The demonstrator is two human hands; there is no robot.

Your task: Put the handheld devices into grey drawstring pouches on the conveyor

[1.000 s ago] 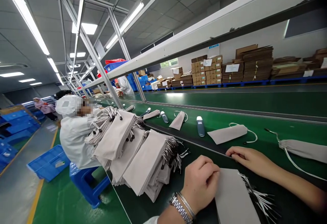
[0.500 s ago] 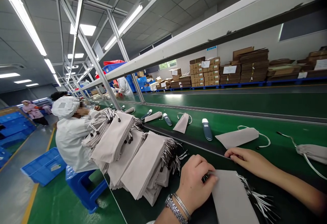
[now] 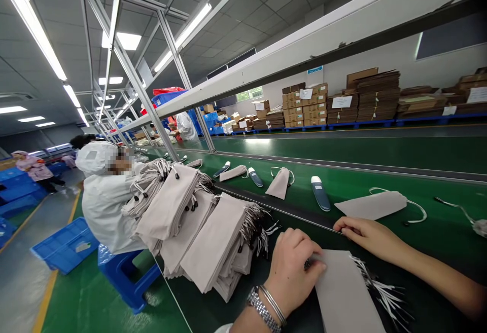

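Grey pouches (image 3: 348, 290) touch the curled left hand (image 3: 292, 267) (its grip, I cannot tell); right hand (image 3: 357, 230) lies half-closed beside the belt (image 3: 342, 183).

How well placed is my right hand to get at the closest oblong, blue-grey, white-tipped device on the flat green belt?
Probably yes: your right hand is by the near edge of the belt, and nothing visible blocks the way to the device.

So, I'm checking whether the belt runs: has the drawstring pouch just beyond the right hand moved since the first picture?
Yes, the drawstring pouch has moved rightward along the green belt, judged against the metal post.
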